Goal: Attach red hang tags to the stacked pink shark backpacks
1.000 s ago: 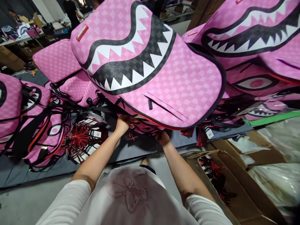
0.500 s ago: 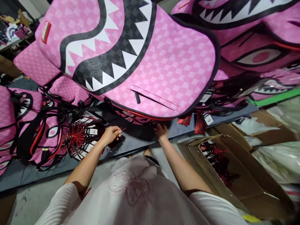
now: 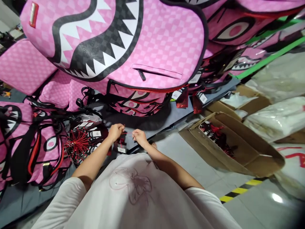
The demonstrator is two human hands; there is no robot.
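My left hand (image 3: 116,131) is closed in a pinch on the thin red string of a dark hang tag (image 3: 121,147), which dangles just below it. Beside it, my right hand (image 3: 139,137) also pinches the same red string, the two hands a short gap apart. They hover at the table's front edge, under a big pink checkered backpack (image 3: 143,41) with a shark-mouth print. A heap of red-stringed hang tags (image 3: 83,140) lies on the grey table top just left of my left hand.
More pink shark backpacks (image 3: 28,140) pile up at the left and the back right. An open cardboard box (image 3: 238,152) with red tags inside stands on the floor at the right. Plastic-wrapped bundles (image 3: 278,117) lie beyond it. Yellow-black tape (image 3: 240,190) marks the floor.
Both hands have pulled back from under the big backpack to the table edge. My left hand took a tag, and my right hand came over to its string. The view swung right.
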